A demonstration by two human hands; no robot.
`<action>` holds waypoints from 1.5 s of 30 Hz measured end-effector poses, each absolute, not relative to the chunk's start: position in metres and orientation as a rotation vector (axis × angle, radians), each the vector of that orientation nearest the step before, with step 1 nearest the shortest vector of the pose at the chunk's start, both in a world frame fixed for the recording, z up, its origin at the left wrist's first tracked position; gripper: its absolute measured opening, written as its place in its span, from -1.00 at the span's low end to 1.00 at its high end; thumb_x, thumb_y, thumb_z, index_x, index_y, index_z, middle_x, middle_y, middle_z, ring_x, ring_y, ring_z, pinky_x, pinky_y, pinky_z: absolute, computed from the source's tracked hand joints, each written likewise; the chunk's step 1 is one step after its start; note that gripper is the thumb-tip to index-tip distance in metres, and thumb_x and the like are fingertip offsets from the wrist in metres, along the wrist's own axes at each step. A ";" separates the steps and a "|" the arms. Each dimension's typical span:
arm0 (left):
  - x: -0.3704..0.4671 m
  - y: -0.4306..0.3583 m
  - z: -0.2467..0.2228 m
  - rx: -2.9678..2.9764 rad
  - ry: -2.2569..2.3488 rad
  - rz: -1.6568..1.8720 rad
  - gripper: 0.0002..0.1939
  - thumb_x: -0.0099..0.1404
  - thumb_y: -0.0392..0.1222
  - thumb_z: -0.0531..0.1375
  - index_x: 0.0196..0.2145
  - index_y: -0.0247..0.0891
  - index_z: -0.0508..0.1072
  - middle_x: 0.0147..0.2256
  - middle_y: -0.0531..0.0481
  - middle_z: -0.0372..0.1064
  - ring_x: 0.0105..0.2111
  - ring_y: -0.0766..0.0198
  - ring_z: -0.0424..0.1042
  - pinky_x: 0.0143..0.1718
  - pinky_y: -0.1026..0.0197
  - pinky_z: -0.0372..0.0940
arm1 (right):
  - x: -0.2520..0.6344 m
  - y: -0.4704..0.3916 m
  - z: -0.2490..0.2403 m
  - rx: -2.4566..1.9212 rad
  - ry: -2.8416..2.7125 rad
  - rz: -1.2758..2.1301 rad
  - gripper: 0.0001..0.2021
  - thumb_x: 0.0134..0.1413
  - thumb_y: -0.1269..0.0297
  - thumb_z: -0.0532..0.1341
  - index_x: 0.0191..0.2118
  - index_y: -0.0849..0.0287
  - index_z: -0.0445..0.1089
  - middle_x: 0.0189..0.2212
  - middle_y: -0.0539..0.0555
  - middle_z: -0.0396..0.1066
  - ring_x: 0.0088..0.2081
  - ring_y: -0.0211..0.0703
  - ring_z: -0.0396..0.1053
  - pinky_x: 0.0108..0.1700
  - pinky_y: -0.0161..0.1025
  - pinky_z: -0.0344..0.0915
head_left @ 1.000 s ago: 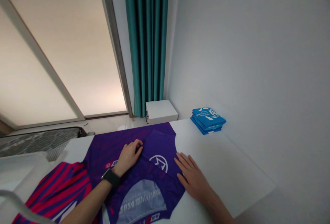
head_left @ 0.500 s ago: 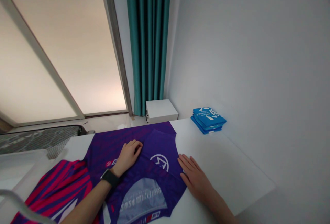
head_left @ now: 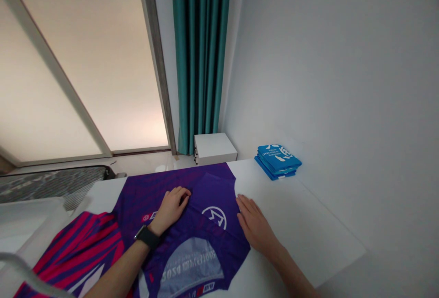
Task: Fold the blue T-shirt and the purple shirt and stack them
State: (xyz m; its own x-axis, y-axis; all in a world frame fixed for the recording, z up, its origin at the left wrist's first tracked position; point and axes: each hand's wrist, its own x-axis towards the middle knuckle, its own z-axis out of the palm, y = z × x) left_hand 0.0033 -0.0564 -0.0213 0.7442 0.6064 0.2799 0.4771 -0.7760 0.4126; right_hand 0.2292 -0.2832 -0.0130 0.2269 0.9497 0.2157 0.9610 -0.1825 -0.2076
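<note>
Head view: purple shirt (head_left: 199,225) spread flat, white round emblem (head_left: 215,217); left fingers (head_left: 181,191) curled, grip unclear; right fingers (head_left: 244,204) extended, loose.

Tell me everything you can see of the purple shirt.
The purple shirt looks thin and smooth, with faint stripes, a white circular emblem and a greyish panel lettered 2024. It lies spread on the white table, seemingly layered over itself. The left hand, curled, rests on it; the right hand lies flat at its edge. Red-striped cloth adjoins it.

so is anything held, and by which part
The right hand, flat by the purple shirt, holds nothing; whether the left hand on top pinches it can't be told.
</note>
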 end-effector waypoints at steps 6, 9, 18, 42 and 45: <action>0.003 -0.055 -0.024 2.641 0.831 0.593 -0.80 0.36 -0.22 0.02 -0.23 -0.16 0.45 -0.21 -0.04 0.44 -0.15 0.12 0.40 -0.17 0.10 0.20 | 0.208 -0.258 -0.013 -2.279 -1.920 -0.129 -0.42 0.35 0.09 -0.14 0.36 0.29 -0.01 0.36 0.18 -0.09 0.37 -0.03 -0.15 0.36 0.05 -0.16; 0.002 -0.057 -0.022 2.668 0.849 0.594 -0.78 0.37 -0.22 0.01 -0.23 -0.16 0.46 -0.21 -0.05 0.44 -0.16 0.12 0.40 -0.15 0.08 0.22 | 0.207 -0.260 -0.018 -2.312 -1.932 -0.087 -0.39 0.36 0.03 -0.17 0.36 0.32 -0.03 0.36 0.19 -0.11 0.37 -0.02 -0.17 0.36 0.05 -0.18; 0.013 -0.092 -0.009 2.970 0.623 0.678 -0.50 0.44 -0.05 -0.04 0.28 -0.16 0.15 0.27 -0.11 0.15 0.23 0.11 0.16 0.21 0.03 0.12 | 0.208 -0.236 -0.006 -2.299 -1.915 0.008 -0.39 0.35 0.04 -0.17 0.37 0.31 -0.05 0.38 0.17 -0.15 0.38 -0.02 -0.21 0.37 0.06 -0.26; 0.009 -0.101 -0.037 3.001 0.703 0.575 -0.42 0.45 0.05 -0.10 0.33 -0.23 0.07 0.31 -0.14 0.05 0.30 0.11 0.05 0.29 -0.05 -0.01 | 0.195 -0.148 -0.020 -2.162 -1.970 -0.094 -0.42 0.35 0.13 -0.18 0.34 0.37 0.00 0.35 0.24 -0.07 0.37 -0.04 -0.18 0.36 0.05 -0.21; 0.009 -0.102 -0.035 2.983 0.705 0.567 -0.41 0.45 0.04 -0.09 0.33 -0.25 0.07 0.30 -0.15 0.06 0.30 0.10 0.05 0.29 -0.06 0.01 | 0.191 -0.160 -0.014 -2.172 -1.944 -0.119 -0.42 0.36 0.12 -0.18 0.34 0.37 0.01 0.35 0.23 -0.08 0.38 -0.03 -0.18 0.36 0.06 -0.26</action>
